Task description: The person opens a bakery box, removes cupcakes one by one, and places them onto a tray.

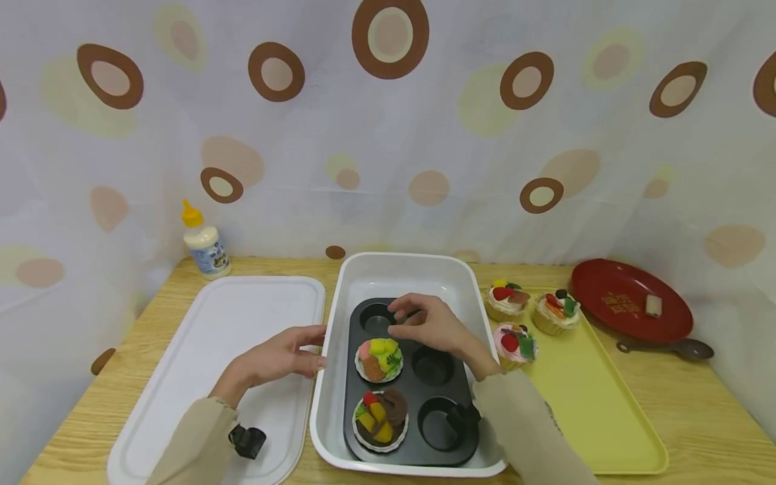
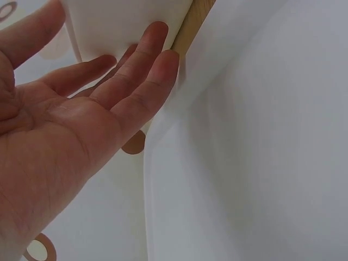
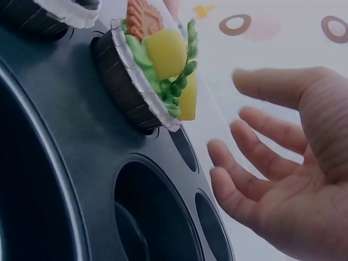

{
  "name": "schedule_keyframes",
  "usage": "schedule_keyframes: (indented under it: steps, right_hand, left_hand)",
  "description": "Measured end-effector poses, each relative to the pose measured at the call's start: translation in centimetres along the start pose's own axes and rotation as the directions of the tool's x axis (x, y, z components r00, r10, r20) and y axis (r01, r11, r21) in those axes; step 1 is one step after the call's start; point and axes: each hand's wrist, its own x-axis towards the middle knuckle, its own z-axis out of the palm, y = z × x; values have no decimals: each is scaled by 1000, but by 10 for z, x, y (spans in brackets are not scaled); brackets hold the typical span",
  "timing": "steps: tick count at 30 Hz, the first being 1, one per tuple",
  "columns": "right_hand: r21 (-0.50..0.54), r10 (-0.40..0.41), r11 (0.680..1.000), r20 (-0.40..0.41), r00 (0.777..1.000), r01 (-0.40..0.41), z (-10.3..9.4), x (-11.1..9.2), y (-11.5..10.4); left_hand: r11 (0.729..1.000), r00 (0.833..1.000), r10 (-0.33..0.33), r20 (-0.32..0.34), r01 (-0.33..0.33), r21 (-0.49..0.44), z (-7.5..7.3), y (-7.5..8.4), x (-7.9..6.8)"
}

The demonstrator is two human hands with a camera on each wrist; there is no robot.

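Observation:
A dark muffin tin [image 1: 414,431] lies inside a white basin [image 1: 485,316]. In its left column sit a cupcake with yellow and green toppings [image 1: 380,360] and, nearer me, a chocolate-topped cupcake [image 1: 380,421]. My right hand [image 1: 433,325] hovers over the far part of the tin, its fingers loosely bent with nothing between them. The right wrist view shows that hand [image 3: 283,157] apart from the yellow-topped cupcake [image 3: 147,76]. At the basin's left side is my left hand [image 1: 279,360], fingertips right at the rim, palm empty in the left wrist view.
Left of the basin lies a white tray [image 1: 206,350], with a yellow-capped bottle [image 1: 207,246] behind it. On the right, three cupcakes, one with pink cream [image 1: 514,342], stand on a yellow tray [image 1: 606,417]. Beyond are a red plate [image 1: 606,316] and a dark spoon [image 1: 691,348].

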Motion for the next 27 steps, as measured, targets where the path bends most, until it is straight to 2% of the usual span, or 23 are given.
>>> schedule_keyframes:
  steps: [4,8,12,16,21,27]
  right_hand:
    - [-23,-51,998,133,990,55,1,0,0]
    - [-39,-90,994,264,960,104,3,1,1]
    - [-60,-88,991,350,933,116,5,1,1]
    - [-139,-51,984,378,924,111,9,1,2]
    - [-233,-21,966,359,933,112,13,1,4]
    - [-290,-57,944,329,943,158,12,0,2]
  left_hand:
    - [1000,1000,2,-1,-2,9,0,1,0]
    - [1000,1000,5,-1,-5,14,0,2,0]
    - [1000,1000,3,1,-3,17,0,0,0]
    - [1000,1000,-1,5,1,11,0,1,0]
    - [1000,1000,-1,8,1,8,1,2,0]
    - [1000,1000,2,14,-2,12,1,4,1]
